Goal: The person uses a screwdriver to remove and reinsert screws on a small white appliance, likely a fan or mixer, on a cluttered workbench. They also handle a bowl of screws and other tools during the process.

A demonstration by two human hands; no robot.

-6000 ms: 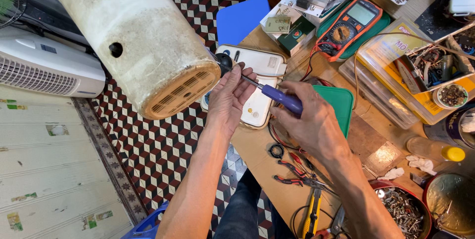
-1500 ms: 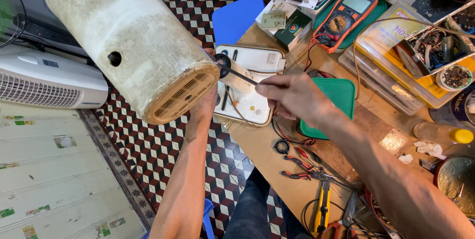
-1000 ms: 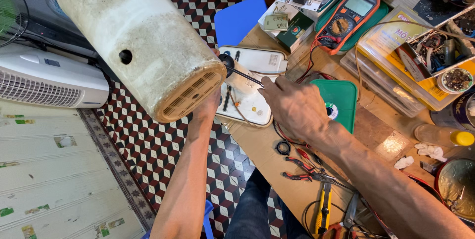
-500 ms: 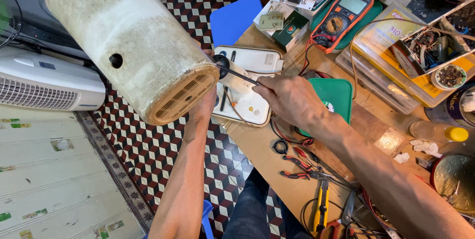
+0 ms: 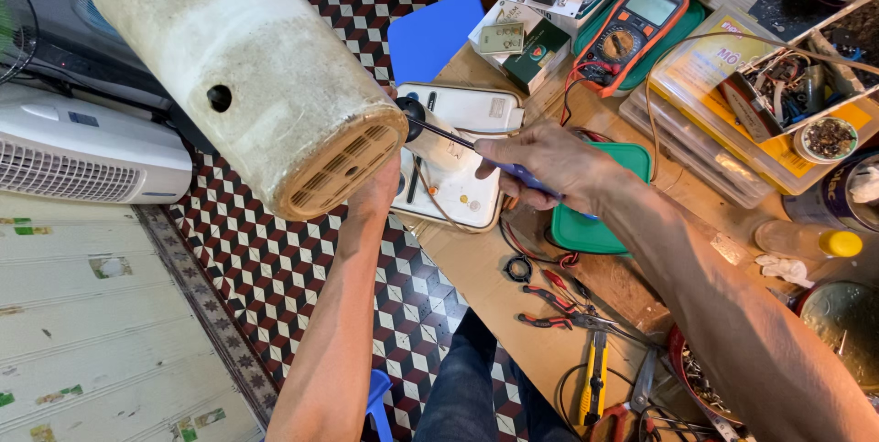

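A big off-white cylindrical appliance housing [image 5: 247, 76] with a slotted base fills the upper left. My left hand [image 5: 377, 195] reaches up under its lower rim and holds it. My right hand [image 5: 549, 160] grips a screwdriver with a blue handle [image 5: 517, 175]; its thin shaft points left to a black knob [image 5: 409, 114] at the housing's edge. Behind the shaft lies a white flat device [image 5: 462, 154] on the wooden bench [image 5: 481, 277].
An orange multimeter [image 5: 632, 26], small boxes [image 5: 522, 39] and clear trays of parts [image 5: 778, 94] stand at the back right. A green lid [image 5: 595, 227], red pliers [image 5: 554, 309] and yellow-handled cutters [image 5: 595, 378] lie near. A white fan heater [image 5: 82, 154] sits left on checkered floor.
The housing has shifted slightly as my view moved. My right hand has kept the screwdriver tip at the black knob, turning a little.
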